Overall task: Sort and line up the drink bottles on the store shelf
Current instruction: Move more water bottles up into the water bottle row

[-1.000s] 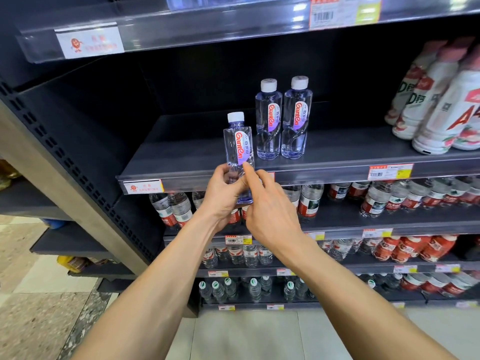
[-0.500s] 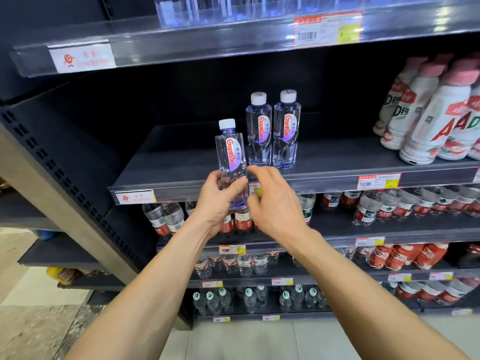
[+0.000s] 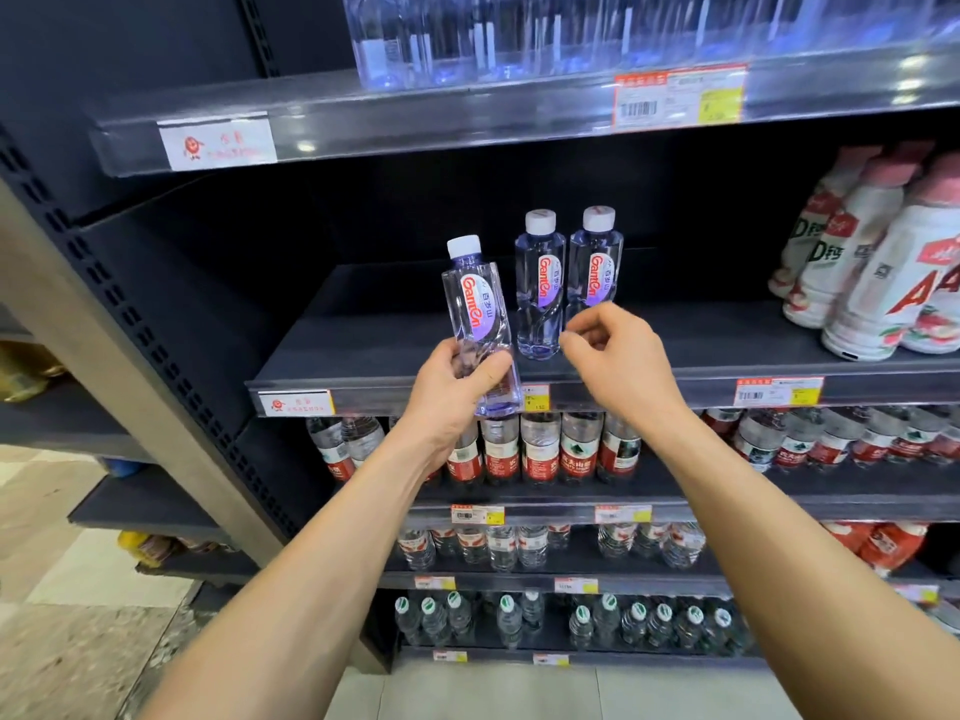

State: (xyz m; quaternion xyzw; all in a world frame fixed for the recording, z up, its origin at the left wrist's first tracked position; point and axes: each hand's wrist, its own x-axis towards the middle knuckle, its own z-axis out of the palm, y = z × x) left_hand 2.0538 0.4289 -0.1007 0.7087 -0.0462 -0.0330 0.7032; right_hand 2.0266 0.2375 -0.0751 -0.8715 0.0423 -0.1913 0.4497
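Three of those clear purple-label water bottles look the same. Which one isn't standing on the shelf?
The leftmost bottle: the left hand holds it tilted, off the shelf. The other two stand upright together.

bright overhead light glares on the upper shelf edge (image 3: 467,116); dark recess, edges warped, slightly soft.

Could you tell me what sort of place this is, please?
Most likely a shop's drinks aisle: dark shelves stocked with bottled water, and barcoded price tags clipped along the shelf edges.
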